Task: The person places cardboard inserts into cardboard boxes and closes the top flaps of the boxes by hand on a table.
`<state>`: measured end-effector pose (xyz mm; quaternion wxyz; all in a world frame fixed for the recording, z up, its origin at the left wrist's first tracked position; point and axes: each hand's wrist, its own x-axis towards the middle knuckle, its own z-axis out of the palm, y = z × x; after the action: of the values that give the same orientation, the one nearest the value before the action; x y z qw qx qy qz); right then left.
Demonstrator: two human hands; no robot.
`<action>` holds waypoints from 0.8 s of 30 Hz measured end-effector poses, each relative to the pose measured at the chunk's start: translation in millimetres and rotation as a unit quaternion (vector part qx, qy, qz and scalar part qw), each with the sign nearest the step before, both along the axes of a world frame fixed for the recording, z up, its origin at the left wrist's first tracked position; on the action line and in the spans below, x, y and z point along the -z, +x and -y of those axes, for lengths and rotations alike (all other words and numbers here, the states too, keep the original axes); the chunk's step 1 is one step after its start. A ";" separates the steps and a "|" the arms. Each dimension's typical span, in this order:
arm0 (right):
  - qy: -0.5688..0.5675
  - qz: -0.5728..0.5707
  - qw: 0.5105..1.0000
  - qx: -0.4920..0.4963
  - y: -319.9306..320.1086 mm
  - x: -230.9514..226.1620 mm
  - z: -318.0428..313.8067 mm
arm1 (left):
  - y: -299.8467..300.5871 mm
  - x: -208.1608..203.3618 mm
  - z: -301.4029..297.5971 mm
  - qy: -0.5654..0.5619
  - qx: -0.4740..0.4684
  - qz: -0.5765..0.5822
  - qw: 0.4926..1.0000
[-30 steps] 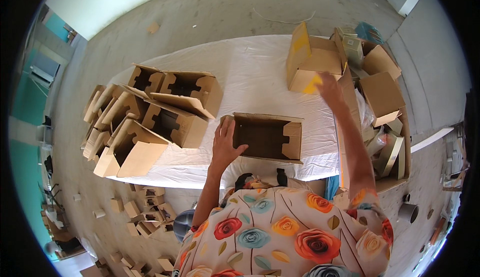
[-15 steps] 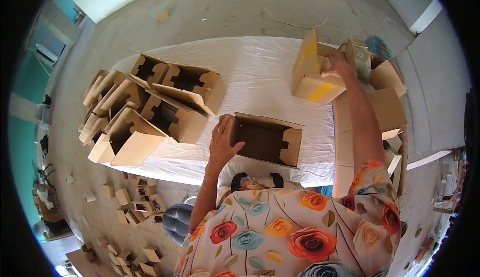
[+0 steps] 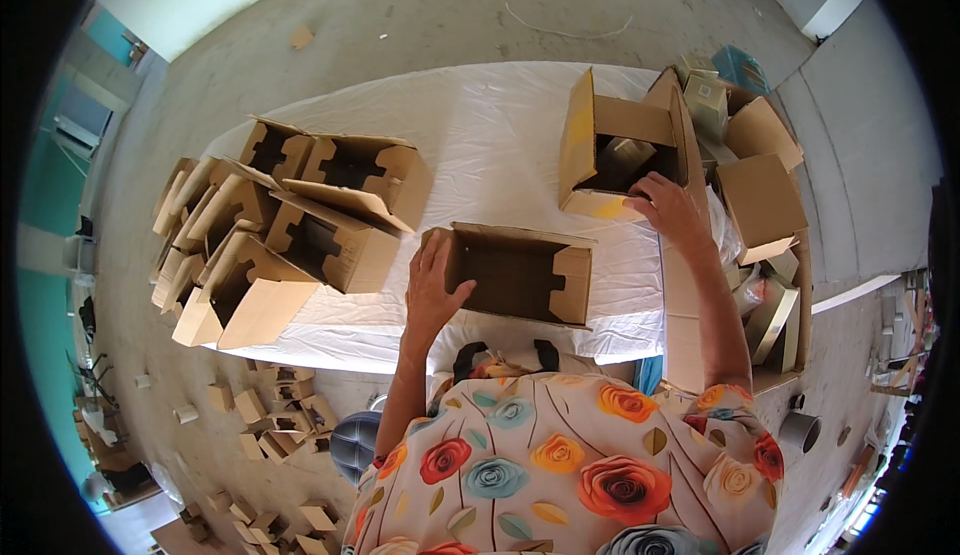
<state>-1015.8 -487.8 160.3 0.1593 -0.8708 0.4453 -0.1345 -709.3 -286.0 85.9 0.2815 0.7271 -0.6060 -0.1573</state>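
In front of me lies an open, empty-looking brown cardboard box (image 3: 520, 273) with notched inner flaps. My left hand (image 3: 434, 285) rests on its left end, fingers stretched and thumb spread toward the opening. To the right stands a taller cardboard box (image 3: 577, 145) with yellow tape, its top open. Inside it a pale carton (image 3: 624, 160) shows in part. My right hand (image 3: 672, 213) has its fingers bent over this box's near right rim; the fingertips reach toward the opening and the thumb is partly hidden.
Several open notched boxes (image 3: 370, 177) crowd the left of the white-covered table (image 3: 490, 120). At the right edge, a large carton (image 3: 690, 335) holds cartons and plastic wrap. A blue package (image 3: 742, 70) lies at its far end. Small boxes (image 3: 275, 415) and a dark stool (image 3: 357, 445) are at lower left.
My right hand has come nearer, from the taped box's top to its near rim. That box has turned upright, so its open top and contents show. The left hand stays on its box.
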 end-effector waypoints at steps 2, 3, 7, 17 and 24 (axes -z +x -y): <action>0.079 -0.003 0.997 -0.008 -3.8 1.9 15.9 | 0.2 1.3 0.9 -0.002 0.003 0.000 1.000; 0.118 -0.004 0.993 -0.012 -3.9 0.4 26.6 | 0.4 0.7 1.4 -0.004 0.005 0.000 1.000; 0.373 -0.136 0.903 0.164 19.6 -18.4 67.0 | 2.0 2.9 -0.1 -0.010 -0.003 0.007 1.000; -0.275 -0.250 0.916 -0.152 -45.6 163.3 164.1 | -1.3 -0.4 -1.7 -0.014 -0.014 -0.023 1.000; -0.356 -0.373 0.832 -0.206 -2.0 117.3 148.7 | -2.8 0.0 -8.8 -0.012 -0.050 -0.034 0.998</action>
<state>-1017.7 -636.5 43.0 -0.3156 -0.9230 0.2022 0.0876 -712.0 -277.2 85.9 0.3183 0.7473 -0.5607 -0.1608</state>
